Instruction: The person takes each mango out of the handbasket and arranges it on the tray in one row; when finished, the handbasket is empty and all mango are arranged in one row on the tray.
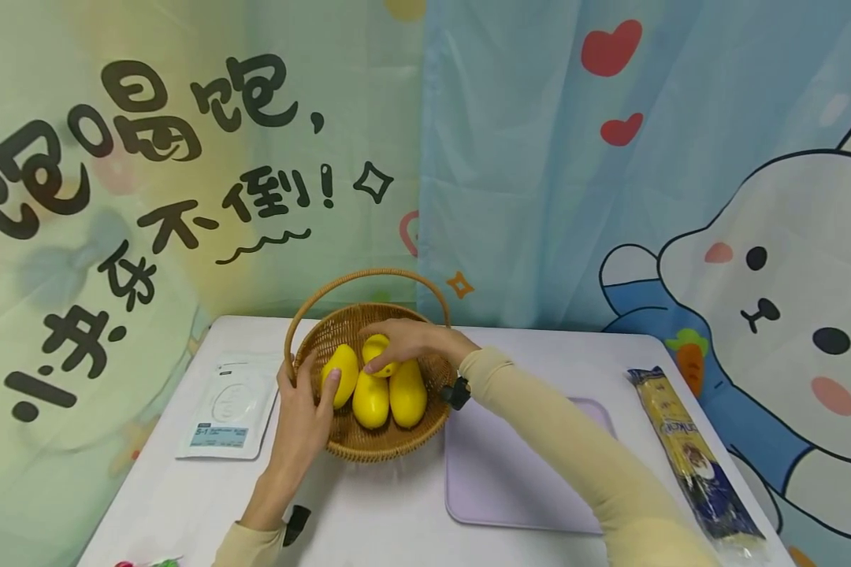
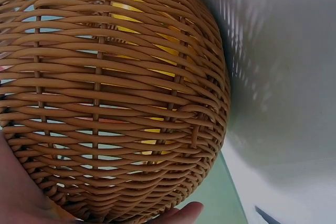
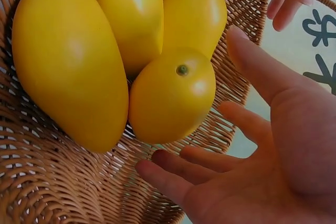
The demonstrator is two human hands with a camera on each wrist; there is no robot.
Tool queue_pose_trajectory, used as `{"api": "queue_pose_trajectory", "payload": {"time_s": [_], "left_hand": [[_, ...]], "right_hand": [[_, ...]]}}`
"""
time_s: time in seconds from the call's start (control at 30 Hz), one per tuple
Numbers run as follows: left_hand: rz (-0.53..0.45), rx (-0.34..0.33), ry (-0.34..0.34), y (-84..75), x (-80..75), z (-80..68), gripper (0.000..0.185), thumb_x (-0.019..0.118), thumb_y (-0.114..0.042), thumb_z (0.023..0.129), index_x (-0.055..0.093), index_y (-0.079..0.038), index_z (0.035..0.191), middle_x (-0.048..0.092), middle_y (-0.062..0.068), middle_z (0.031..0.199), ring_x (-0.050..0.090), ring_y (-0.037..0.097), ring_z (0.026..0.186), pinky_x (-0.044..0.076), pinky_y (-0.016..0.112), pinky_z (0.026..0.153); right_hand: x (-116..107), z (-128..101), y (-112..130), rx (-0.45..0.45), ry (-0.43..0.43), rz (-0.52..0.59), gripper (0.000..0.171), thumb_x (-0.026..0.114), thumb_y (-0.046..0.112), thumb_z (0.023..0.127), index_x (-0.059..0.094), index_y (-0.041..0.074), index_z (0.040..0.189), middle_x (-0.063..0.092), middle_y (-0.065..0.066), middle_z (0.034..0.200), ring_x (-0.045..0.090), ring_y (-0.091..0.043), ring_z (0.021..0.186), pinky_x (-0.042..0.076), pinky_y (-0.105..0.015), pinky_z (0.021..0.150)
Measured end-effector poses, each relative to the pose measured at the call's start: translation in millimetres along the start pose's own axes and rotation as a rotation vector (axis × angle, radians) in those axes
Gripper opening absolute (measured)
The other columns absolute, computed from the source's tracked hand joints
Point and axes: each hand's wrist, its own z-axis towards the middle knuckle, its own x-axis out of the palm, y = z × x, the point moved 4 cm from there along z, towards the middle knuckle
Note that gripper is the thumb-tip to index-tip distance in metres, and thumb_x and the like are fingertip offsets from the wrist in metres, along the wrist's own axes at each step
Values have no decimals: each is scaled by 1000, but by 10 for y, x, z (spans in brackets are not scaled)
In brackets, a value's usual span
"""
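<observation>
Picking a mango from the centre basket: right hand open over it, left hand gripping the rim; next, close the fingers.

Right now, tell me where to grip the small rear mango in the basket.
Grip the rear mango round its middle, from above: three mangoes crowd its near side, the basket wall is behind it, and the right hand is open over it.
</observation>
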Motion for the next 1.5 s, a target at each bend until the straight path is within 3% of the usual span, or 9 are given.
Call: {"api": "queue_pose_trajectory", "payload": {"time_s": [0.23, 0.63, 1.0, 1.23, 1.5], "left_hand": [[-2, 6, 1, -13, 16, -7, 77, 41, -61, 103, 32, -8, 158, 3, 27, 166, 39, 52, 140, 40, 65, 109], [4, 13, -5, -30, -2, -10, 74, 42, -59, 104, 33, -7, 157, 6, 27, 165, 41, 50, 139, 41, 63, 110], [2, -1, 9, 3, 7, -9, 74, 41, -60, 103, 35, -7, 155, 4, 25, 166, 42, 49, 139, 42, 63, 109], [2, -1, 4, -1, 0, -15, 75, 41, -60, 104, 36, -5, 155, 6, 24, 166, 38, 48, 142, 40, 62, 111], [-1, -8, 13, -21, 3, -17, 78, 41, -60, 104, 33, -3, 156, 7, 25, 165, 34, 45, 145, 37, 61, 114]], "right_hand": [[56, 48, -31, 20, 18, -32, 74, 67, 44, 97, 34, 22, 160, 30, -10, 166, 26, -32, 154, 26, -54, 123], [120, 87, -23, 19, -6, -102, 63, 62, 41, 101, 41, 18, 157, 42, -6, 160, 35, -31, 150, 31, -51, 121], [135, 34, 37, -48, -66, -78, 63, 65, 38, 100, 45, 13, 154, 47, -7, 157, 39, -30, 148, 33, -48, 121], [74, -147, 151, -101, -131, -109, 63, 64, 39, 100, 45, 11, 153, 45, -11, 158, 39, -31, 148, 34, -48, 121], [27, -563, 198, -114, -226, -79, 62, 65, 41, 99, 48, 15, 153, 45, -7, 158, 27, -34, 154, 26, -54, 123]]}}
